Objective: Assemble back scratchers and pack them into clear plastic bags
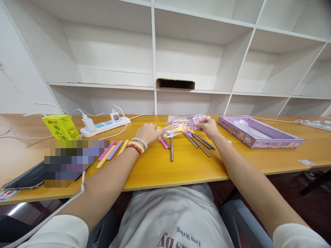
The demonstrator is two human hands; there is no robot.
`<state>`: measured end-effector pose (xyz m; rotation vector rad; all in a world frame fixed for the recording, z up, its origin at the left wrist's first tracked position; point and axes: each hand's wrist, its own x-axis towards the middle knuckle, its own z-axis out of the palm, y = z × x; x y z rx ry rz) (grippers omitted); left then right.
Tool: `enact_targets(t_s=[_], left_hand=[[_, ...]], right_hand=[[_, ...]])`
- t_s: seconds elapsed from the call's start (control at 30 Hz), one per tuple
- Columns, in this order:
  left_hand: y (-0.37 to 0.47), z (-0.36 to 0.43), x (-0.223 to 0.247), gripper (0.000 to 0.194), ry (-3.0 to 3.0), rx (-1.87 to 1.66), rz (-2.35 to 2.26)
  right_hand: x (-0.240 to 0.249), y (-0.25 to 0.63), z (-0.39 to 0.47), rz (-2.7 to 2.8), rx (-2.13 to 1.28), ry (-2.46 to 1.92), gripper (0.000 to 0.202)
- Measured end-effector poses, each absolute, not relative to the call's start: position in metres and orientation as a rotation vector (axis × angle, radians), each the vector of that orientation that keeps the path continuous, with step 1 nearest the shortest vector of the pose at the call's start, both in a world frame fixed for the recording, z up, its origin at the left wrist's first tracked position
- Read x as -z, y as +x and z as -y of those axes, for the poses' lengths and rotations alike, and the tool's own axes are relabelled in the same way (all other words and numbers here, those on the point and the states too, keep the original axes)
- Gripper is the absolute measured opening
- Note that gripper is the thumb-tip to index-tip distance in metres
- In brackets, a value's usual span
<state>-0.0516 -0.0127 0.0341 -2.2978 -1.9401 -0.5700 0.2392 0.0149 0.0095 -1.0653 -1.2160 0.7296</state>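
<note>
A clear plastic bag [176, 130] lies stretched between my two hands at the middle of the desk. My left hand [149, 133], with beaded bracelets at the wrist, pinches its near left edge. My right hand [207, 126] grips its right end, by a purple printed card [192, 124]. Below the bag, several thin metal rods [172, 150] with yellow, purple and blue claw-like heads, like back scratchers, fan out on the desk. A pink handle [162, 142] lies near my left fingers. Both sets of fingertips are partly hidden.
A purple open box [271, 143] stands on the right. Coloured tubes [106, 156] lie left of my left forearm. Behind them are a white power strip [106, 126], a yellow carton [62, 126] and loose cables. White shelves [111, 51] hold a cardboard box [176, 84].
</note>
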Motion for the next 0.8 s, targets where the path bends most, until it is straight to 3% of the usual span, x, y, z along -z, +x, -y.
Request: enact_targets(t_s=[0.23, 0.57, 0.8], left_hand=[[-0.0506, 0.0163, -0.0358, 0.068, -2.288, 0.565, 1.964], [-0.0516, 0.0146, -0.0353, 0.071, -2.289, 0.572, 1.958], [-0.0513, 0.0149, -0.0353, 0.073, -2.295, 0.560, 1.943]], right_hand=[[-0.0100, 0.2375, -0.0106, 1.300, -0.834, -1.006, 0.050], [-0.0161, 0.2357, -0.0060, 1.278, -0.971, -0.972, 0.020], [-0.0159, 0.2383, -0.0048, 1.336, -0.921, -1.014, 0.024]])
